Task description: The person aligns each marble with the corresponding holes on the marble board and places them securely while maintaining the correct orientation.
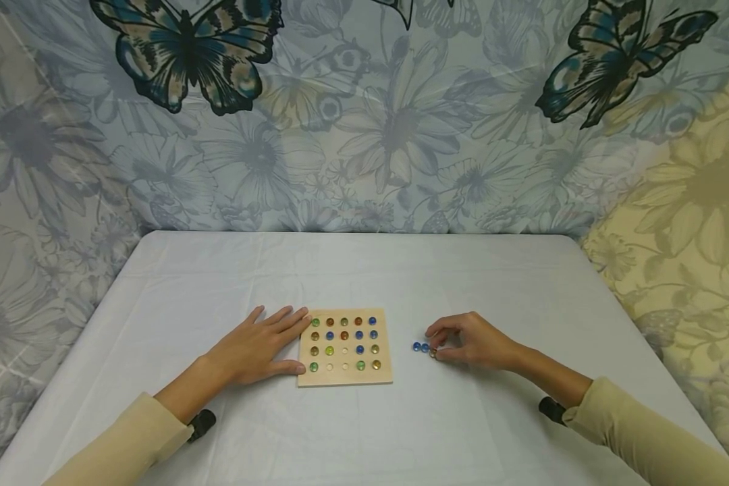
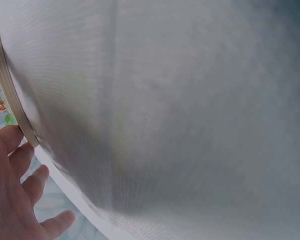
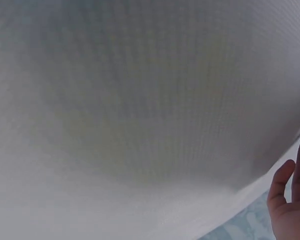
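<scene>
Two blue marbles (image 1: pixel 424 347) just L of R hand (image 1: pixel 476 341), by gold marble (image 1: pixel 433 354) pinched in fingertips, low right of ctr. Board (image 1: pixel 345 380) further L, long axis L-R, three bare-looking holes (image 1: pixel 345 367) low mid. L hand (image 1: pixel 252 347) nearer board: fingers apart, on L edge.

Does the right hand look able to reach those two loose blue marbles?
Probably yes: the right hand is close beside the blue marbles, which lie uncovered, though the amber marble between might get in the way.
</scene>
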### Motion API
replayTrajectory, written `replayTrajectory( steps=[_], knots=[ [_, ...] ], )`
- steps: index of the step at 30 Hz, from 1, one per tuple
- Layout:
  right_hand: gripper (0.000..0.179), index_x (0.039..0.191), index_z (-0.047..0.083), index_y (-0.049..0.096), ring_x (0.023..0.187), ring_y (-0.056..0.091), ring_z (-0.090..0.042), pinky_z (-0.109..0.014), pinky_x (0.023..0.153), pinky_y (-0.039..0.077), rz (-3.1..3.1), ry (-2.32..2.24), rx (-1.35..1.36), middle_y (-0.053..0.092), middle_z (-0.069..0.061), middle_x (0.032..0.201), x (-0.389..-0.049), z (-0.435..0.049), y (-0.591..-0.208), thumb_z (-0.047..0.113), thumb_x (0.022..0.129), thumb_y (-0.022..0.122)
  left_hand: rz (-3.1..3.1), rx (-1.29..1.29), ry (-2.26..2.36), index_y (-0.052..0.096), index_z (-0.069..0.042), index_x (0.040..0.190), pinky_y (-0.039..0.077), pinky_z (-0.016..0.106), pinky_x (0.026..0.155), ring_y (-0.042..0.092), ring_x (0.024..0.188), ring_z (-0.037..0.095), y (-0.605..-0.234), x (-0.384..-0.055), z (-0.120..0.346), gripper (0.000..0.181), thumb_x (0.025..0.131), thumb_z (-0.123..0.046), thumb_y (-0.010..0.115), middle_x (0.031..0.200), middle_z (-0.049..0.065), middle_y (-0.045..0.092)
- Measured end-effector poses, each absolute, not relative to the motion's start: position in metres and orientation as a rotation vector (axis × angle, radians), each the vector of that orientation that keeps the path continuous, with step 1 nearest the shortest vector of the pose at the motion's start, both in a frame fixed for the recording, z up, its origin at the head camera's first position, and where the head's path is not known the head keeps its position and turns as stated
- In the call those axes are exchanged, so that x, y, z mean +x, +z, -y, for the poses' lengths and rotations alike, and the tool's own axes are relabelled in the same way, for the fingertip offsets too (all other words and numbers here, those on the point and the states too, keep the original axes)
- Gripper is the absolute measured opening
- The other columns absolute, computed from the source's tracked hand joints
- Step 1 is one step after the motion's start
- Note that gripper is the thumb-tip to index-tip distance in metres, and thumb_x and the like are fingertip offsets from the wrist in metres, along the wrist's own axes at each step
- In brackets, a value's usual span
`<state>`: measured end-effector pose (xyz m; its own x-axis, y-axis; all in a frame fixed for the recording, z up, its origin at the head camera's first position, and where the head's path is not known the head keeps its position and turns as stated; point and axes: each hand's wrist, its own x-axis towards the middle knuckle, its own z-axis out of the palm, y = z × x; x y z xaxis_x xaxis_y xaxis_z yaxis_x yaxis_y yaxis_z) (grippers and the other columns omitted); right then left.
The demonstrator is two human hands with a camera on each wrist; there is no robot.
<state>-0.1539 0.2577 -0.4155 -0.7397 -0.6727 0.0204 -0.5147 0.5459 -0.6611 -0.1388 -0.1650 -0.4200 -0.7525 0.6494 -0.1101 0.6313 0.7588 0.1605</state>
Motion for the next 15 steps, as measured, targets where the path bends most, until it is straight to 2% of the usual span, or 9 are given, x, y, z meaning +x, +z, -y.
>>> replayTrajectory(
  steps=[6,15],
  knots=[
    [0.026,0.109,0.005,0.072,0.083,0.067,-0.007,-0.033,0.077,0.052,-2.568,-0.983,-1.007,0.074,0.009,0.09,-0.157,-0.254,-0.407,0.006,0.084,0.079,-2.801,1.029,0.166,0.031,-0.015,0.158,0.02,0.066,0.114,0.026,0.149,0.03,-0.42,-0.139,0.165,0.085,0.093,-0.069,0.047,0.163,0.004,0.028],
    [0.029,0.113,0.007,0.071,0.086,0.066,-0.006,-0.035,0.079,0.051,-2.543,-0.996,-0.993,0.073,0.012,0.092,-0.163,-0.241,-0.403,0.011,0.086,0.08,-2.8,1.027,0.158,0.031,-0.016,0.158,0.021,0.065,0.114,0.026,0.149,0.029,-0.421,-0.139,0.165,0.086,0.093,-0.069,0.047,0.163,0.003,0.027]
  ],
)
